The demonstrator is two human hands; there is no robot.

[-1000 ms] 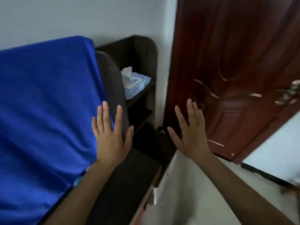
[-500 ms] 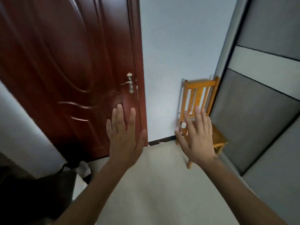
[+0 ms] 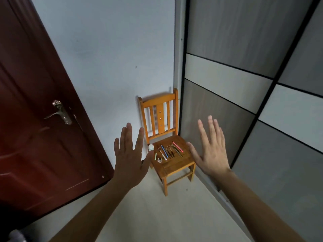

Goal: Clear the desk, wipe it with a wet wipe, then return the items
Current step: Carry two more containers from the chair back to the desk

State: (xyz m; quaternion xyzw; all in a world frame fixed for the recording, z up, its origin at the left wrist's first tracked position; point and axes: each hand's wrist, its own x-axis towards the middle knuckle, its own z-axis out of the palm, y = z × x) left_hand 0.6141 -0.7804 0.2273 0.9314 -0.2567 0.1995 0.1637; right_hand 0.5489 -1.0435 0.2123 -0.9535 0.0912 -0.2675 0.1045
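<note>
A small orange wooden chair (image 3: 176,167) stands in the room's corner. On its seat lie several pens and pencils (image 3: 170,151), a small white bottle (image 3: 151,147) at the left edge, and a small round dark item (image 3: 159,160) near the front. My left hand (image 3: 130,155) is raised in front of me, fingers straight and spread, holding nothing, just left of the chair. My right hand (image 3: 210,147) is raised the same way, empty, to the right of the seat. Neither hand touches anything. The desk is out of view.
A dark red door (image 3: 35,137) with a metal lever handle (image 3: 60,111) fills the left. A grey and white panelled wardrobe (image 3: 253,110) runs along the right. A white wall (image 3: 108,58) is behind the chair. Pale floor (image 3: 157,215) lies between me and the chair.
My view has swung right, from the blue-covered bed and dark shelf, past the door, to the chair in the corner. Both hands stay raised, spread and empty.
</note>
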